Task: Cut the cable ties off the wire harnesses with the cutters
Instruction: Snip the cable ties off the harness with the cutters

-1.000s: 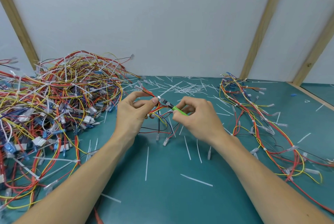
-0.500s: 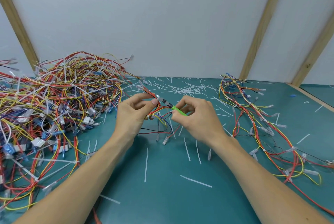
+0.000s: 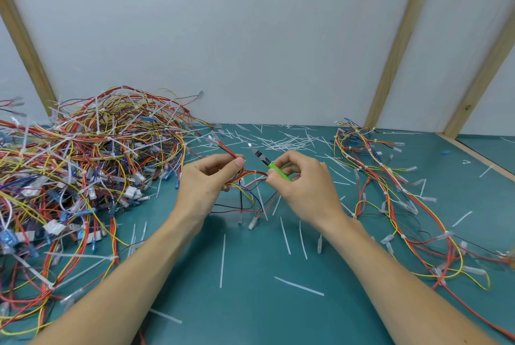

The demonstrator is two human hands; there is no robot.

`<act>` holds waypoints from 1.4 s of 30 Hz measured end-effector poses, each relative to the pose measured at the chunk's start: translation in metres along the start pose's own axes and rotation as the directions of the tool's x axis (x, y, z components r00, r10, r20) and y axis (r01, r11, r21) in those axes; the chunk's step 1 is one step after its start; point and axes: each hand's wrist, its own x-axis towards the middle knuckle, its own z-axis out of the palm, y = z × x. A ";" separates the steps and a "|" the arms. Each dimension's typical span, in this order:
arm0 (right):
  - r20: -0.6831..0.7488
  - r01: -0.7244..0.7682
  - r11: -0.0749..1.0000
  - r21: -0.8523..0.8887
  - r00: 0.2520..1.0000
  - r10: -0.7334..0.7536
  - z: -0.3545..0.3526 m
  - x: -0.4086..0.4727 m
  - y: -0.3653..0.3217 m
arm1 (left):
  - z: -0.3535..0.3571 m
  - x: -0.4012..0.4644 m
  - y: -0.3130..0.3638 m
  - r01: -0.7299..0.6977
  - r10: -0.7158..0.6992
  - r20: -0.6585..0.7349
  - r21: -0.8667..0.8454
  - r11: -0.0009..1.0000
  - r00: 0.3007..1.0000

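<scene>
1. Head view: the left hand (image 3: 207,185) pinches a red-and-yellow wire harness (image 3: 245,178) above the teal table (image 3: 250,303); the right hand (image 3: 302,183) grips green-handled cutters (image 3: 267,163) (blades just beside it).
2. Risk: blades could nick wire insulation instead of the tie.

Bright, even light falls from overhead with only faint soft shadows on the teal table (image 3: 250,303), no glare, while wide-angle distortion bends the wooden battens (image 3: 395,46) at the edges.
</scene>
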 end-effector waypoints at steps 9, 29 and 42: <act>0.203 -0.098 0.992 0.075 0.976 0.081 -0.003 0.002 0.003 | 0.000 0.000 0.001 -0.003 0.005 -0.053 0.034 0.999 0.999; 0.278 -0.143 0.986 0.086 0.954 0.114 -0.004 0.002 0.011 | -0.002 0.002 0.002 -0.010 0.010 0.021 -0.022 1.000 1.000; 0.296 -0.128 0.949 0.288 0.954 0.039 -0.004 0.001 -0.002 | -0.003 0.001 0.006 -0.033 0.033 0.107 -0.003 0.999 0.994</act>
